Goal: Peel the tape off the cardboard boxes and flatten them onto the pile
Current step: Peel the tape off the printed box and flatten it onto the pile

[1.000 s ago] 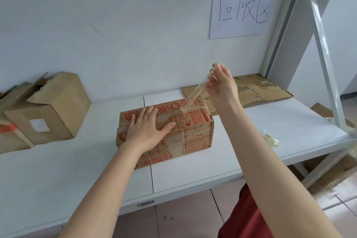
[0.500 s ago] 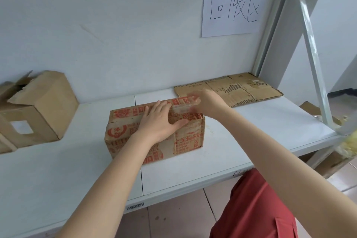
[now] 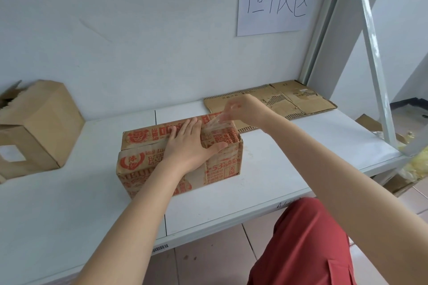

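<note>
A white worktop [image 3: 69, 203] runs from left to right against a pale wall, and a grey metal frame [image 3: 372, 53] rises at its right end. Near its middle stands a closed cardboard box [image 3: 139, 141] with red print. Its long side runs left to right. To the far left a plain brown box [image 3: 44, 127] lies tipped on its side, with torn flaps at its left end. A pile of flattened cardboard [image 3: 298, 102] lies at the far right, against the wall and just beyond the printed box. Above the pile a paper sign [image 3: 278, 0] with handwritten characters is taped to the wall. The left hand [image 3: 190, 146] lies flat on top of the printed box, fingers straight and thumb spread toward the right, pressing down. The right hand [image 3: 245, 109], somewhat blurred, is over the box's far right corner, its fingertips pinching a strip of clear tape [image 3: 215, 124]. The strip stretches down from the fingertips to the box top just right of the left hand.
</note>
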